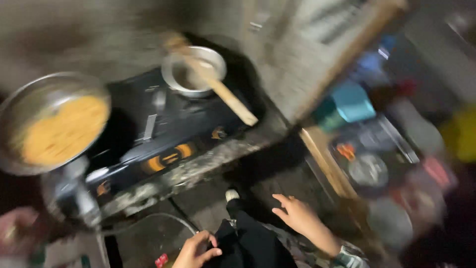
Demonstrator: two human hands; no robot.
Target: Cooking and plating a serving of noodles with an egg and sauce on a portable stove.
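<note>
Two hands (297,216), two pans (52,124); one stove (163,134), one wooden spoon (223,92)

The dark floor (267,173) in front of the black two-burner stove (163,129) lies open. Above, a long wooden spoon (218,84) juts from the small steel pot (194,70) over the stove's right edge; a wide steel pan of yellow food (52,121) overhangs its left edge. A wooden shelf frame (325,159) bounds the right.
</note>
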